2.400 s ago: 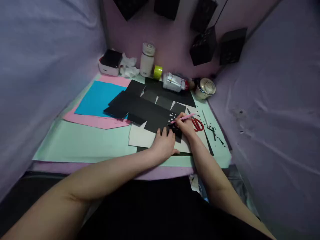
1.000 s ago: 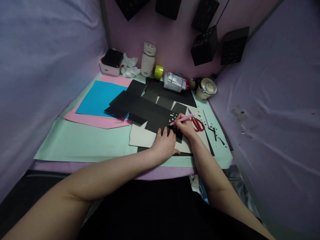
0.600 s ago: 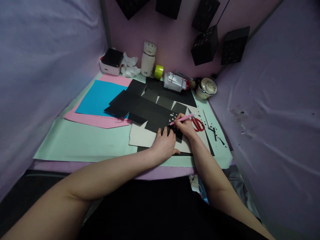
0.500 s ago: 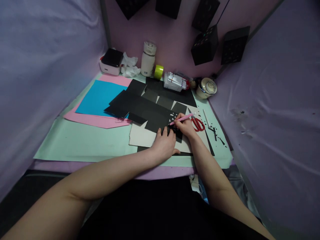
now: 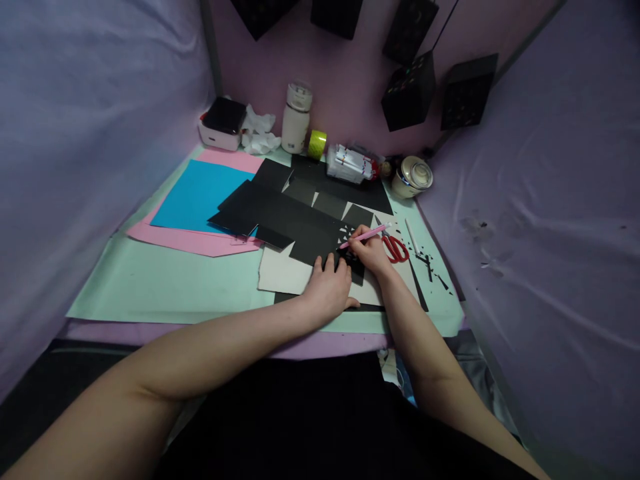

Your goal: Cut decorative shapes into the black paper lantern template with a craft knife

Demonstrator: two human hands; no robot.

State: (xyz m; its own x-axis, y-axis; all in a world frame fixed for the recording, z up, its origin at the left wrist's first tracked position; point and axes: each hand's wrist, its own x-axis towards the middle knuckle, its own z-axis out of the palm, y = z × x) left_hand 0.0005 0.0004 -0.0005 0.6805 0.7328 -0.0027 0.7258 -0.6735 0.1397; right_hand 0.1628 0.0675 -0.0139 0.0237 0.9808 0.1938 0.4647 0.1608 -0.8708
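Observation:
In my right hand [image 5: 367, 251] is a slim pink craft knife [image 5: 367, 235], gripped like a pen. Its tip meets a sheet of black card [image 5: 280, 217] among small cut-out triangles that show white. My left hand [image 5: 330, 287] lies flat on the card's near edge, fingers spread, just left of the right hand. The card has notched, tab-like edges and rests on a pale board [image 5: 283, 272]. Red-handled scissors [image 5: 396, 249] lie right beside my right hand, with their blades partly covered.
Blue paper [image 5: 200, 197] and pink paper [image 5: 175, 241] lie at left. A white pen [image 5: 411, 235] and black scraps [image 5: 440, 280] are at right. Along the back stand a bottle [image 5: 296, 123], yellow tape [image 5: 317, 145], a clear box [image 5: 347, 163] and a lidded cup [image 5: 413, 177]. Black boxes [image 5: 410, 93] hang above.
The pink craft knife's tip has shifted very slightly over the cut-out area. My left hand stays in place on the card.

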